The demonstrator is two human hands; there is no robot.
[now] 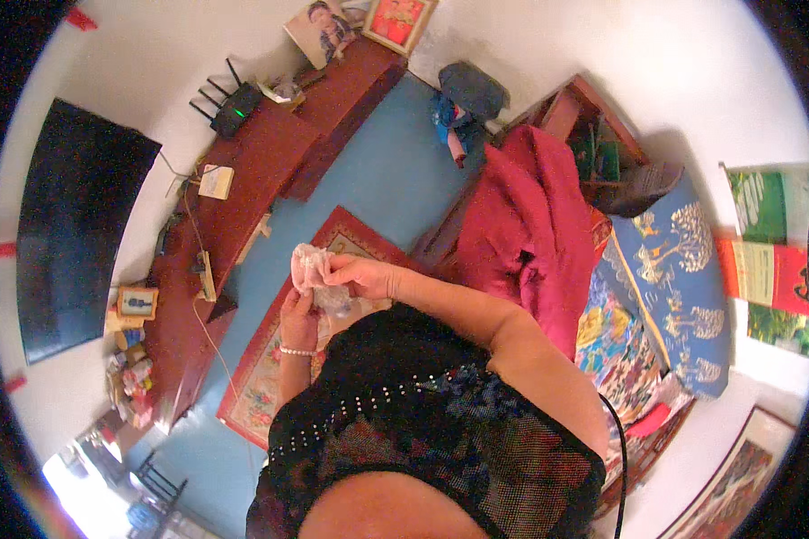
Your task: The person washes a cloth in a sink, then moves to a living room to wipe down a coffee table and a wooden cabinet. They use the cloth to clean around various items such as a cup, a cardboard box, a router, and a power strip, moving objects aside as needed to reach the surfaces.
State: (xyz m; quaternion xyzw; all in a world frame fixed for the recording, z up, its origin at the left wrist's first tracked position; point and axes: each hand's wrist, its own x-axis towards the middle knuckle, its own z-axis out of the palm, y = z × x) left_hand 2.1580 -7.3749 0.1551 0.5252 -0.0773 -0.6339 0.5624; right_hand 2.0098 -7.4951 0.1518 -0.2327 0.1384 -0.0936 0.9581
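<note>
A small bunched piece of pale pink and white fabric [310, 267], lacy or knitted in texture, is held up in front of my body. Its upper part forms a thick rolled edge, while a whitish, thinner part [334, 298] hangs below between the hands. My left hand [299, 322], with a beaded bracelet at the wrist, pinches it from beneath. From the other side, the fingers and thumb of my right hand [364, 275] grip its edge. Exactly what kind of article it is cannot be made out.
Below the hands lies a red-bordered floral rug [256, 397] on a blue floor [371, 162]. A long reddish-brown cabinet [256, 162] bearing a black router [234, 111] runs along the left. At right, a crimson cloth [526, 202] drapes beside a patterned bed or couch [620, 330]. A cable [216, 350] trails down.
</note>
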